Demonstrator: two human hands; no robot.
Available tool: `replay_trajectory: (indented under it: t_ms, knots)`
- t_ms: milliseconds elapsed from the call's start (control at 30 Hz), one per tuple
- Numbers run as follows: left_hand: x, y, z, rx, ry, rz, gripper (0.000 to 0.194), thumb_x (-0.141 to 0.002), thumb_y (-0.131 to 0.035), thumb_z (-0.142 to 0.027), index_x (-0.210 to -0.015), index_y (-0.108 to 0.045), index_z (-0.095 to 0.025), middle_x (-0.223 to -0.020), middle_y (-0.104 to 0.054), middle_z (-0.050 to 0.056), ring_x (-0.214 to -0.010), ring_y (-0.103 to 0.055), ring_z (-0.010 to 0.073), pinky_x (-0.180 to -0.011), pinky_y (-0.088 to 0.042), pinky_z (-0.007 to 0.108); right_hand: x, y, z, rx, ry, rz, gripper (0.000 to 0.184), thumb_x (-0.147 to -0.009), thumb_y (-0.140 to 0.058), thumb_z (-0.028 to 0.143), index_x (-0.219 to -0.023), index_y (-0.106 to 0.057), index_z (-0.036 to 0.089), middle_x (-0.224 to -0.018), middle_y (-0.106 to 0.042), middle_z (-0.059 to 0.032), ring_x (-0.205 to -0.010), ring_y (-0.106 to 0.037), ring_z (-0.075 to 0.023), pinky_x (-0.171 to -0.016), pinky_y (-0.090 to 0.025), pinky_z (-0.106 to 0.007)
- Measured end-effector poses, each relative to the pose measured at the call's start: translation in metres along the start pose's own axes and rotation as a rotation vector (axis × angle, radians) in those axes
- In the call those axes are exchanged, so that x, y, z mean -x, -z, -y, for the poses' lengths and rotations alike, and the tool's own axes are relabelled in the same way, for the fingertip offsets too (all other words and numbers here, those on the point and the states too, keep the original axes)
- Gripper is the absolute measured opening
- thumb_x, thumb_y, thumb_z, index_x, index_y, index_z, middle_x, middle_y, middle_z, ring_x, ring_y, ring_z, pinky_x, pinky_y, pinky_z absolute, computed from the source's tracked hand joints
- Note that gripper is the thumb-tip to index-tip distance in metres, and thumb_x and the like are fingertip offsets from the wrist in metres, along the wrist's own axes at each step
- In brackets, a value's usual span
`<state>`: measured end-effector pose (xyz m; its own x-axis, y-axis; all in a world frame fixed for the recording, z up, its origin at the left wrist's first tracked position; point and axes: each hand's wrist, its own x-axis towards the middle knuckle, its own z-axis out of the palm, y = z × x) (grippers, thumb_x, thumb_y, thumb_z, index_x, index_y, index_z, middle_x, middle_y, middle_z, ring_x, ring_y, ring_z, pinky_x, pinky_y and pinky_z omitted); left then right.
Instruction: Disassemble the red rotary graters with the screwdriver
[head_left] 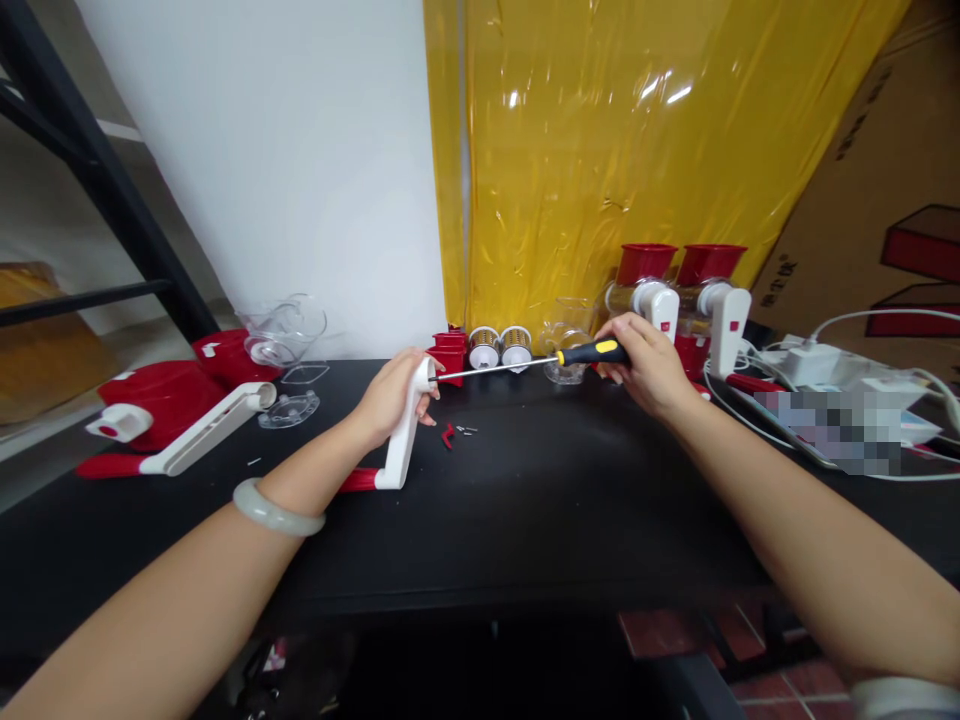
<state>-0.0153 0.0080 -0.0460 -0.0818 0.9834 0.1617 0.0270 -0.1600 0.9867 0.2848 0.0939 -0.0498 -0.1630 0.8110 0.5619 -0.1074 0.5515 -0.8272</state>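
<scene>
My left hand (390, 395) is closed around the upper end of a white crank handle (403, 445) that stands tilted on the black table (525, 520). My right hand (649, 365) grips the black-and-yellow handle of a screwdriver (592, 352). Its metal shaft runs level to the left and its tip meets the top of the crank handle. A small red piece (448, 436) and a few tiny screws (469, 430) lie on the table just right of the handle.
At the left lie a red-and-white appliance body (161, 400) with a second white crank, and clear plastic parts (285, 335). Two metal drums (500, 346) and two assembled red-and-white units (682, 300) stand at the back. White chargers and cables (817, 365) sit at the right.
</scene>
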Motion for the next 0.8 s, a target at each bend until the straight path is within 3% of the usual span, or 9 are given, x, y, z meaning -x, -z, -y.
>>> replay_trajectory:
  t_ms: [67,167,300,433,533,633,800]
  knots:
    - [0.000,0.000,-0.001,0.004,0.004,-0.007,0.022,-0.089,-0.042,-0.036,-0.087,-0.053,-0.017,-0.058,-0.055,-0.001,-0.038,-0.041,0.0088,-0.041,-0.050,0.027,0.002,-0.001,0.002,-0.058,0.003,-0.016,0.022,-0.077,-0.066,0.042,-0.083,-0.054,0.024,-0.057,-0.046,0.0061,-0.043,-0.043,-0.0095,-0.042,-0.036,-0.025]
    - [0.000,0.000,-0.001,0.006,0.007,-0.011,0.021,-0.089,-0.042,-0.035,-0.086,-0.053,-0.017,-0.057,-0.055,-0.001,-0.038,-0.041,0.0090,-0.041,-0.050,0.027,0.005,-0.003,0.008,-0.143,0.007,0.011,0.030,-0.067,-0.070,0.035,-0.089,-0.052,0.026,-0.067,-0.049,0.0059,-0.053,-0.051,-0.0113,-0.049,-0.045,-0.026]
    - [-0.001,0.001,0.000,0.009,0.000,-0.011,0.023,-0.089,-0.042,-0.035,-0.086,-0.053,-0.016,-0.057,-0.055,0.000,-0.038,-0.042,0.0094,-0.041,-0.050,0.028,0.006,-0.001,0.009,-0.157,0.035,0.048,0.034,-0.067,-0.072,0.042,-0.089,-0.054,0.026,-0.072,-0.053,0.0036,-0.058,-0.054,-0.0126,-0.051,-0.048,-0.028]
    - [-0.002,0.002,-0.001,0.019,0.002,-0.021,0.022,-0.088,-0.042,-0.036,-0.087,-0.054,-0.017,-0.057,-0.055,0.000,-0.038,-0.042,0.0095,-0.042,-0.051,0.028,0.003,0.002,0.002,-0.013,0.029,0.031,0.041,-0.084,-0.050,0.063,-0.081,-0.056,0.023,-0.057,-0.049,0.0028,-0.043,-0.047,-0.0110,-0.040,-0.038,-0.025]
    - [-0.002,0.002,0.000,0.032,-0.002,-0.029,0.023,-0.088,-0.042,-0.036,-0.087,-0.054,-0.017,-0.057,-0.055,0.000,-0.038,-0.041,0.0094,-0.041,-0.051,0.028,0.002,0.002,0.000,0.065,0.013,0.014,0.033,-0.082,-0.059,0.056,-0.081,-0.055,0.023,-0.055,-0.049,0.0044,-0.040,-0.044,-0.0096,-0.036,-0.031,-0.023]
    - [-0.002,0.003,0.000,0.040,-0.006,-0.033,0.024,-0.088,-0.041,-0.037,-0.088,-0.055,-0.016,-0.058,-0.056,0.000,-0.038,-0.042,0.0095,-0.041,-0.051,0.028,0.004,-0.001,0.003,-0.019,0.032,0.001,0.028,-0.075,-0.069,0.045,-0.086,-0.052,0.025,-0.065,-0.050,0.0055,-0.048,-0.049,-0.0097,-0.044,-0.042,-0.024]
    - [-0.002,0.004,-0.002,0.033,-0.017,-0.036,0.026,-0.089,-0.040,-0.036,-0.089,-0.055,-0.015,-0.057,-0.056,0.000,-0.038,-0.042,0.0097,-0.041,-0.051,0.028,0.007,-0.004,0.009,-0.142,0.025,0.056,0.040,-0.063,-0.077,0.039,-0.091,-0.051,0.027,-0.075,-0.052,0.0046,-0.062,-0.055,-0.0120,-0.055,-0.051,-0.027]
